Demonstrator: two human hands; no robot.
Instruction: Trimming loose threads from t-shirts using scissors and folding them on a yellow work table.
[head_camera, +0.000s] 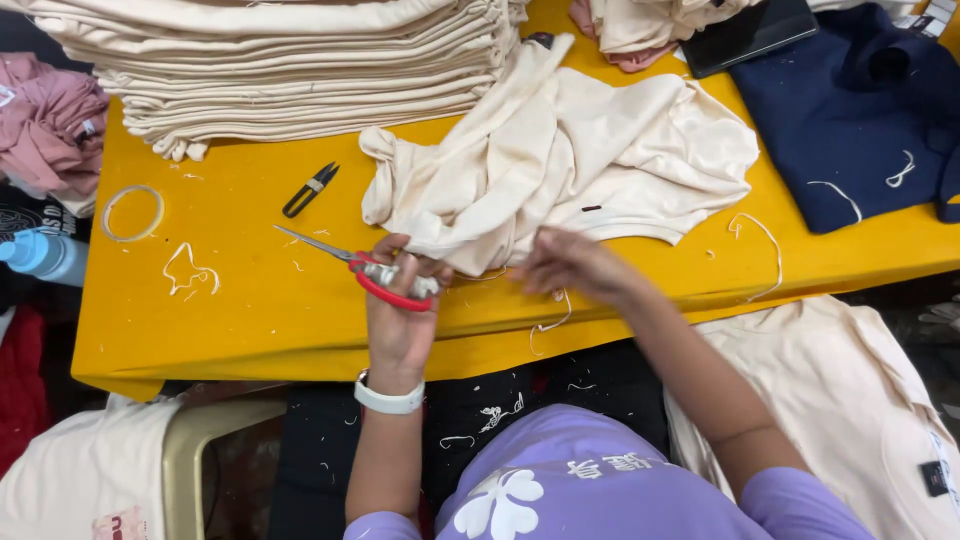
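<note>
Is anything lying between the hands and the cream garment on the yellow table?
Nothing visible does. The left hand, gripping the red-handled scissors, and the right hand both sit at the near edge of the cream garment. The black thread snips lie off to the side on the table.

The left hand (398, 310) holds red scissors (372, 274) by the edge of a cream shirt (560, 160) on the yellow table (250, 300). The right hand (572, 262) pinches the shirt's hem. A tall pile of folded cream shirts (290, 70) sits behind, with small black snips (310, 189) near it
</note>
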